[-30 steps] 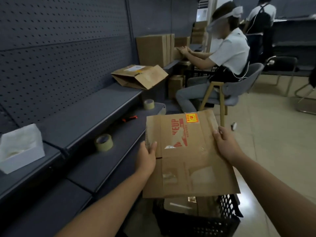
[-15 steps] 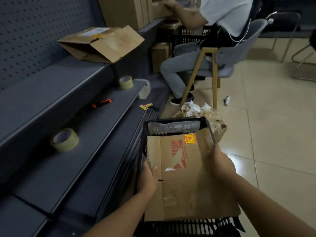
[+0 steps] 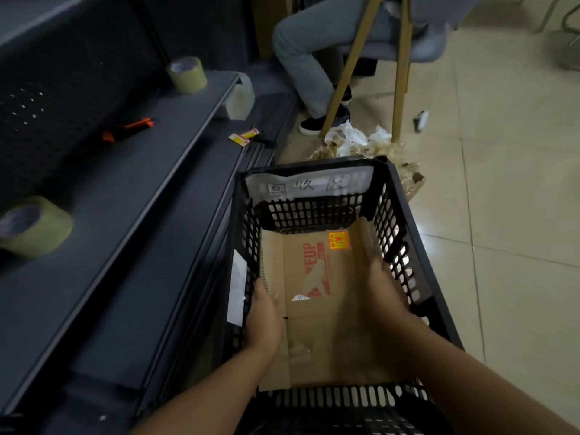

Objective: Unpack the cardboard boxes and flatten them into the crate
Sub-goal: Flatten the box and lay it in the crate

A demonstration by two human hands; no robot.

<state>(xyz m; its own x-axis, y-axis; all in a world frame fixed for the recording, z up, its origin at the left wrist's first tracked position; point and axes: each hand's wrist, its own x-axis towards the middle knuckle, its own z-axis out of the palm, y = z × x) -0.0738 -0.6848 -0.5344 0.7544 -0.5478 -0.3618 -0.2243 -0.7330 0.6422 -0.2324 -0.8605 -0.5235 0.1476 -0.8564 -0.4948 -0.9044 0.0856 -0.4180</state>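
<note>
The flattened brown cardboard box with red print and a yellow-orange sticker (image 3: 317,296) is lying down inside the black slotted plastic crate (image 3: 405,221), its far end leaning up a little toward the crate's back wall. The person's left hand (image 3: 265,318) is gripping the left edge, fingers under or beside it and thumb resting on top. The right hand (image 3: 384,293) is on the right edge, but it's blurry, so I honestly cannot tell how the fingers are sitting. Both bare forearms are reaching down into the crate.

There's a white paper label with handwritten characters (image 3: 309,185) taped on the crate's far wall. Just behind the crate, a heap of crumpled white and tan packing paper (image 3: 357,144) is sitting on the beige tiled floor (image 3: 518,215).

To the left, the dark grey metal shelving (image 3: 125,199) is holding two rolls of yellowish packing tape (image 3: 34,227) (image 3: 186,73) and an orange and black box cutter (image 3: 127,131). Further back, another person's leg in grey trousers (image 3: 301,54) is showing beside a wooden-legged chair (image 3: 398,70).
</note>
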